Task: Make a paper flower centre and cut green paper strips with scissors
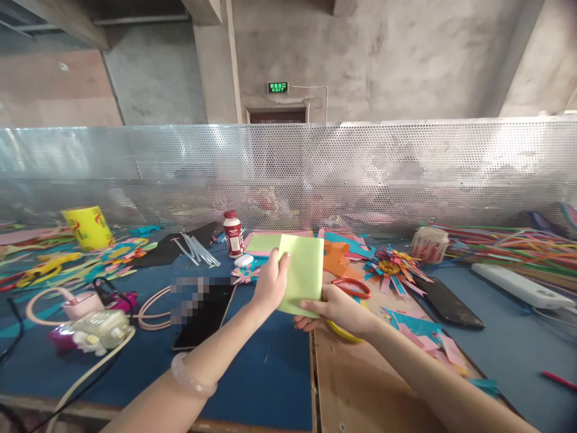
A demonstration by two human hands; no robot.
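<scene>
1. Head view: we hold a light green paper sheet point(301, 273) up off the blue table point(252, 373) with both hands, roughly centre frame, tilted toward us.
2. Left hand point(269, 285) pinches the sheet's left edge, thumb on the front near the top corner, fingers behind; closed on the paper.
3. Right hand point(336, 310) grips the bottom edge, thumb across the lower front, fingers underneath; also closed on the paper. Two-edge hold likely keeps the thin sheet flat and taut.
4. A yellow loop point(342, 334) shows under the right hand; we cannot tell if that hand touches it.
5. Red scissors point(352, 287) lie just right of the sheet; a white bottle with red cap point(233, 233) stands behind on the left, near another green sheet point(262, 243) lying flat.
6. Dark tablet point(205, 313) sits left of the left forearm, black phone point(446, 304) well to the right, paper flower point(391, 267) between scissors and phone.
7. Open room: bare blue mat under the forearms, bare wooden board point(356, 385) lower right. The perforated metal screen point(288, 174) closes off the far edge; scraps crowd both sides.
</scene>
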